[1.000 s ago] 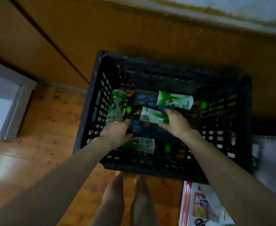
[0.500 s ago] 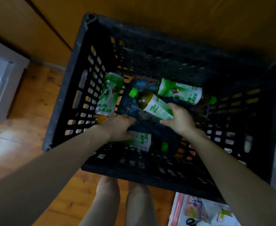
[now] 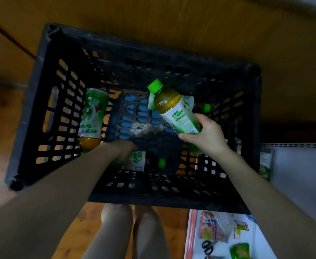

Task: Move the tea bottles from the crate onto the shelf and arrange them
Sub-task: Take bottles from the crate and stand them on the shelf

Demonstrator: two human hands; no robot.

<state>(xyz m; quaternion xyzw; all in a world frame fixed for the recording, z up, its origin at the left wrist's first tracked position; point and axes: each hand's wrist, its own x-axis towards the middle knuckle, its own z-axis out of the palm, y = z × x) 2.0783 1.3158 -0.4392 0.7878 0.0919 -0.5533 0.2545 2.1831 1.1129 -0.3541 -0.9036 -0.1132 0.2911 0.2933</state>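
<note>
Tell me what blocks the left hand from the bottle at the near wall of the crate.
Nothing visible does. The left hand already rests on the bottle lying along the near wall of the crate. The right hand holds another bottle well clear of it.

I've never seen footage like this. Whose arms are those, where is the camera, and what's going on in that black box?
No machine here: a person wears a camera on the head, looking down, so you see their own arms and legs. The black box is a plastic crate standing on a wooden floor. The right hand has lifted one tea bottle with a green cap, its fingers wrapped round the lower part. The left hand reaches down onto a second bottle lying near the crate's front wall. A third bottle lies by the left wall, and a fourth is partly hidden behind the lifted one.
</note>
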